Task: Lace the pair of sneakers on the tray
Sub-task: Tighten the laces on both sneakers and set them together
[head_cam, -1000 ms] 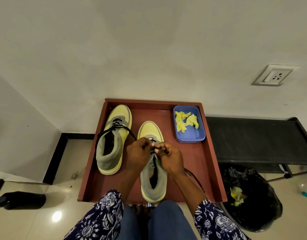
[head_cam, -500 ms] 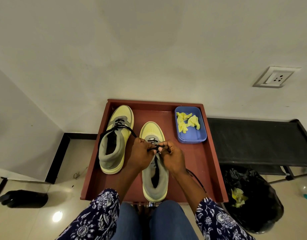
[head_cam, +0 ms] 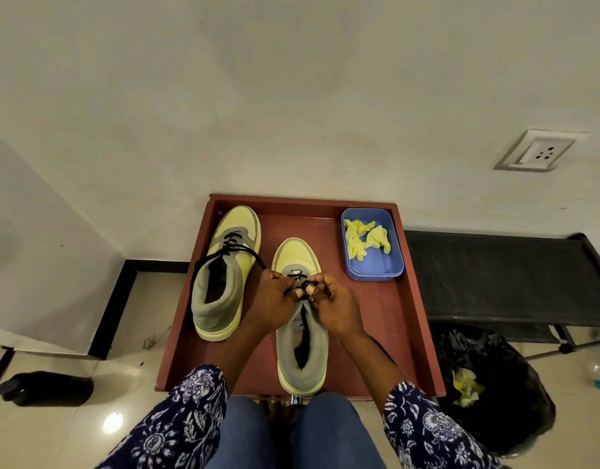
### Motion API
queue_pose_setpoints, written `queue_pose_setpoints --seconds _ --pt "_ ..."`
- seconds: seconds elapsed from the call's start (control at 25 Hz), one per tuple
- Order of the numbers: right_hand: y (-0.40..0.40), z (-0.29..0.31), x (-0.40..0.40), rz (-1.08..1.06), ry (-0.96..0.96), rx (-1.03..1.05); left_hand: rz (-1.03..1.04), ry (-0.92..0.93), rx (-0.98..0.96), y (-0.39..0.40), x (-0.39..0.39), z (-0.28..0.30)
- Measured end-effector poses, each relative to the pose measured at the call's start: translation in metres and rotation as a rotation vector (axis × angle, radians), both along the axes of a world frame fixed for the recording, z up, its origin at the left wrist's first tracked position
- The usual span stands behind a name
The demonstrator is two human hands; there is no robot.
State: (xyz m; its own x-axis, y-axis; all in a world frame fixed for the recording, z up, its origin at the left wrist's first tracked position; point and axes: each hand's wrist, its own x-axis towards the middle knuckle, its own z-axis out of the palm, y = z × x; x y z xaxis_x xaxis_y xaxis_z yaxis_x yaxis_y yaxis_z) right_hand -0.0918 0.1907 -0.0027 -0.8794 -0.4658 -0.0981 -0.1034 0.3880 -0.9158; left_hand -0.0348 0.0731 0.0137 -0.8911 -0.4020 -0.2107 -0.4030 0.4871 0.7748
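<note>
1. Two shoes sit on the red tray [head_cam: 413, 299].
2. The left hand [head_cam: 274, 299] and the right hand [head_cam: 335, 304] are close together over the right shoe [head_cam: 300, 353].
3. Both pinch its black lace [head_cam: 303, 286].
4. The left shoe [head_cam: 224, 275] sits beside them.

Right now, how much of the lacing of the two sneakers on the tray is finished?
Neither shoe looks finished. The left sneaker has a black lace through its front eyelets only, with loose ends trailing. The right sneaker is in hand: the left hand and the right hand both pinch its lace near the front. The upper eyelets of both shoes on the tray seem still to be laced.
</note>
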Motion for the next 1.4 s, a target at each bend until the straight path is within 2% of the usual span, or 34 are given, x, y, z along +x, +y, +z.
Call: queue_pose_setpoints --seconds 0.12,0.2,0.32,0.4,0.52,0.8,1.04,1.2,1.4 --pt "0.000 -0.001 -0.002 0.007 -0.002 0.006 0.017 -0.017 0.115 -0.005 -0.003 -0.004" --pt "-0.001 0.000 -0.003 0.014 -0.025 0.006 0.067 -0.101 0.215 -0.012 -0.004 -0.018" --pt "-0.002 0.002 -0.005 0.026 -0.046 0.009 0.160 -0.159 0.520 -0.012 -0.003 -0.012" --pt "-0.002 0.001 -0.005 0.029 -0.047 0.022 0.219 -0.215 0.656 -0.007 -0.002 0.002" --pt "-0.001 0.000 -0.005 0.021 -0.092 0.000 0.196 -0.257 0.739 -0.006 -0.005 0.005" --pt "-0.001 0.001 -0.005 0.036 -0.130 -0.013 0.262 -0.224 0.687 -0.005 -0.003 0.012" --pt "-0.002 0.001 -0.004 0.043 -0.117 0.019 0.364 -0.110 0.653 -0.002 0.005 0.011" --pt "-0.001 0.005 -0.003 0.051 -0.099 0.032 0.468 -0.018 0.706 -0.001 0.007 0.017" --pt "-0.001 0.010 -0.001 -0.054 -0.239 -0.035 0.503 0.101 0.734 0.000 0.015 0.017"
